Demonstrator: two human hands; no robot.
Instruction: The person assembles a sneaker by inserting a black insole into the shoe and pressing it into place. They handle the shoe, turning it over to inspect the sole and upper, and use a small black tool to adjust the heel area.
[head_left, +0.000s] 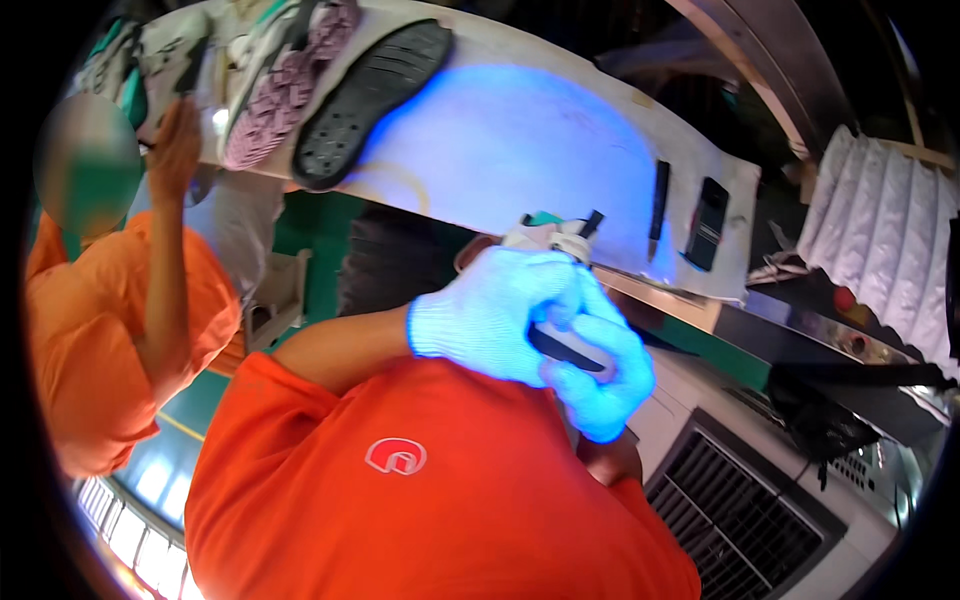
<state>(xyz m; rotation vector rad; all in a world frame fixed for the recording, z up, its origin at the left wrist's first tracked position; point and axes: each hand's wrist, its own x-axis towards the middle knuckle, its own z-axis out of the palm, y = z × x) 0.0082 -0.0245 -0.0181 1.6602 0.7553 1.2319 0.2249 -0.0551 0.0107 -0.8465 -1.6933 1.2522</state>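
Close to my chest, both hands in white knit gloves, lit blue, are closed around a light-coloured sneaker (540, 234) with a bit of teal on it. Most of the sneaker is hidden behind the gloves; a black tab sticks out at its far end and a dark strip shows between my hands. My left hand (490, 308) wraps over it from the left. On the right side, the bent fingers of my right hand (612, 378) press against its near part.
On the blue-lit worktable (520, 135) lie a black shoe sole (375, 100), sneakers with a pink sole (275, 115), a slim black pen-like tool (659, 205) and a black handheld device (707, 225). A co-worker in orange (110, 330) stands at left. At right are a white ribbed cover (880, 230) and a grille (740, 510).
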